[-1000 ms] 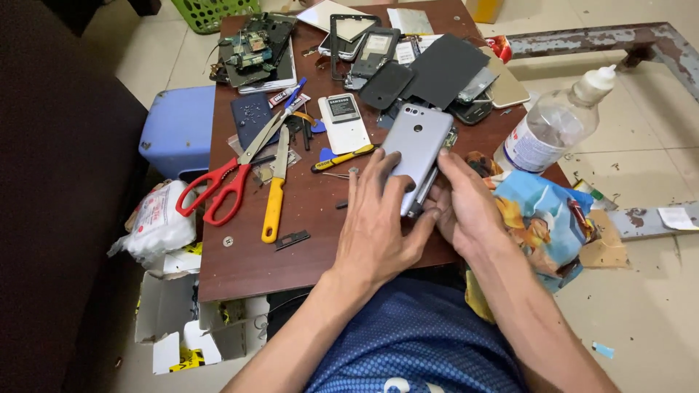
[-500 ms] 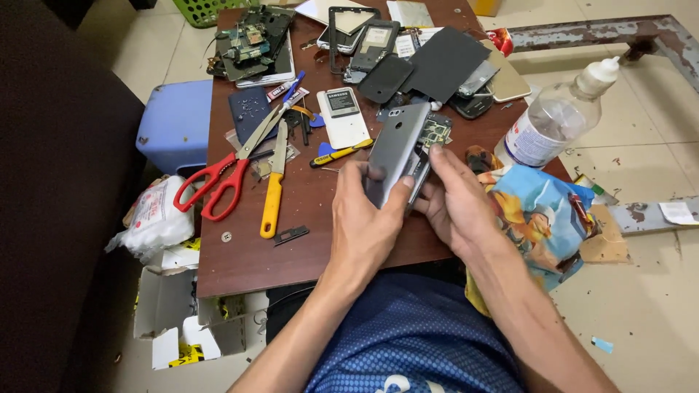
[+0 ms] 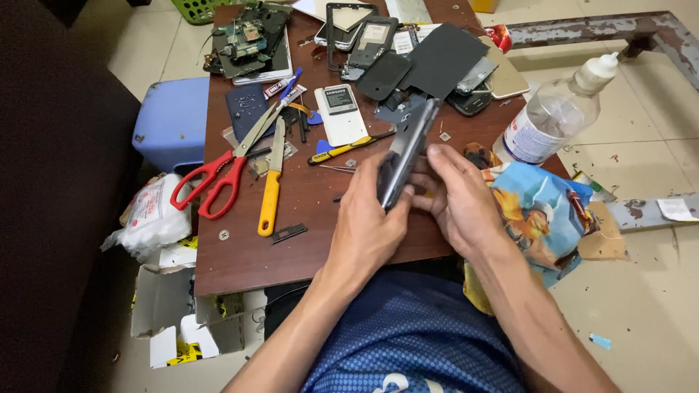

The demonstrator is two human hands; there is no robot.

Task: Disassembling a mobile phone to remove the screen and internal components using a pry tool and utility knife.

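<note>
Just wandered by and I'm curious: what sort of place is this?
Probably a small phone-repair spot, perhaps at home: a low wooden table strewn with circuit boards and back covers, while both hands hold a grey phone.

Phone-repair workbench: dismantled phones [image 3: 378, 44], circuit boards [image 3: 244, 36], scissors [image 3: 226, 164], tiled floor.

Phone [image 3: 408, 149] held edge-up between both hands; scissors [image 3: 226, 164] at 9 o'clock, bottle [image 3: 550, 116] at 2 o'clock.
</note>
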